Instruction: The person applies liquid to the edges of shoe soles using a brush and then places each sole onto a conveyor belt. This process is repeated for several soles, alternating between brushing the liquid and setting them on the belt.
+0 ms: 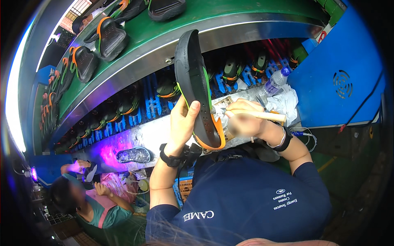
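Note:
A black clog-style shoe [193, 69] with green and orange trim stands tilted up in front of me, its dotted footbed in sight. My left hand [184, 121] grips it near the heel, thumb along the side. In my right hand [246, 119] is a tool with a pale wooden handle [269, 116]. Its whitish head touches or nearly touches the shoe's orange-edged side; the exact kind of tool cannot be made out. The fingers of my right hand are wrapped round the tool and partly blurred.
More black shoes [113, 39] line the green conveyor [230, 9] above. Below it, other shoes [166, 88] sit on blue holders. A plastic bottle [277, 81] stands by crumpled white cloth [287, 102]. A clear oval dish [134, 155] lies left, near a co-worker [102, 201]. A blue cabinet [328, 61] stands right.

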{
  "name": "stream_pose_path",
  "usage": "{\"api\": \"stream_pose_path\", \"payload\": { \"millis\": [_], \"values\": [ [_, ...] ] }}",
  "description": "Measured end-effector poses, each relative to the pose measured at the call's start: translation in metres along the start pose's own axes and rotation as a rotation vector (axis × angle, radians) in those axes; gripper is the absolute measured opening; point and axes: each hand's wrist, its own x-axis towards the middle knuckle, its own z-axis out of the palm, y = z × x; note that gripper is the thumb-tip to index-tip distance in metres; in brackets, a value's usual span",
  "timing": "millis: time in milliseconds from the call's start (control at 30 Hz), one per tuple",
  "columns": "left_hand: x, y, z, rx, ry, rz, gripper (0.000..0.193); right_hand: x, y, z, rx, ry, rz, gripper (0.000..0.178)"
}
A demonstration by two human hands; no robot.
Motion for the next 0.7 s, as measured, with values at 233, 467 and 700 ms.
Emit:
{"api": "stream_pose_path", "payload": {
  "millis": [233,467,700],
  "values": [
    [-0.012,0.004,0.004,0.031,-0.028,-0.027,0.047,0.015,-0.006,-0.007,-0.095,0.006,0.003,0.005],
    [-0.024,0.01,0.008,0.074,-0.074,-0.04,0.05,0.027,0.003,-0.014,-0.164,0.068,-0.097,0.006],
    [-0.026,0.009,0.008,0.074,-0.1,-0.074,0.052,0.038,0.002,-0.026,-0.206,0.122,-0.092,0.004]
  ]
}}
